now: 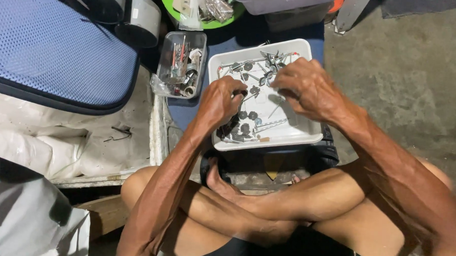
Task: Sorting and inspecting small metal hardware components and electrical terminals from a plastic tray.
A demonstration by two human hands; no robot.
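Legs: crossed bare legs (265, 205), cut off at the bottom edge.
Left hand: left hand (220, 100) curled over the white rectangular plastic tray (308, 138), pinching something small and dark, can't tell what exactly.
Right hand: right hand (305, 88) hovering over the tray, fingers bent together, whatever's under them is hidden.
Tray contents: grey metal screws with dark washers (245, 126), kinda jumbled.
Further back: small clear plastic box of bits (182, 63); green round bowl (202, 11), cut off by the top edge.

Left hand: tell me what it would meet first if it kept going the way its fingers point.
The left hand points down and right into the white tray. It would probably meet the dark round washers and screws just below its fingertips, then the tray floor. Depth is hard to judge from above.
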